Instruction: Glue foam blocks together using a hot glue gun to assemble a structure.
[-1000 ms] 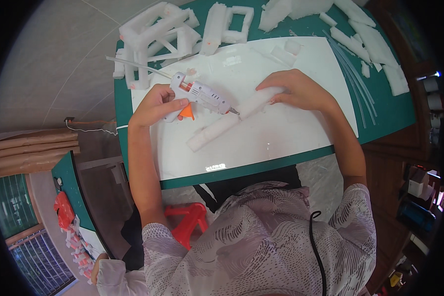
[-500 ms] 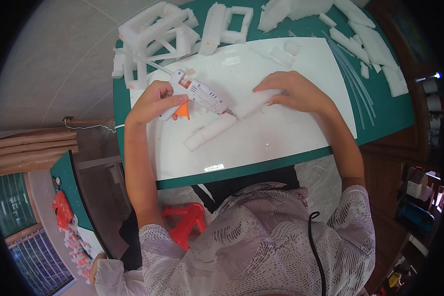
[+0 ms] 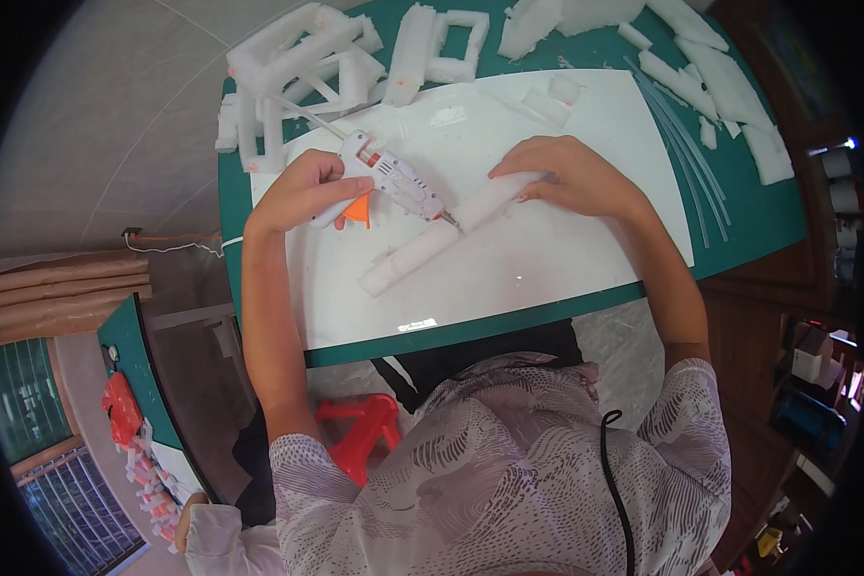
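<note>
Plainly, one glue gun (image 3: 394, 180), one foam bar (image 3: 451, 232) (two hands busy).

Position: head camera sits above the person's own chest, just over the patterned shirt (image 3: 509, 470).
Facing: steeply down and forward onto the green table (image 3: 739, 206).
Nearness: close, arm's reach.
Lens: wide fisheye, edges bending, black rim.
Shared view: single view, nothing overlapping.
</note>
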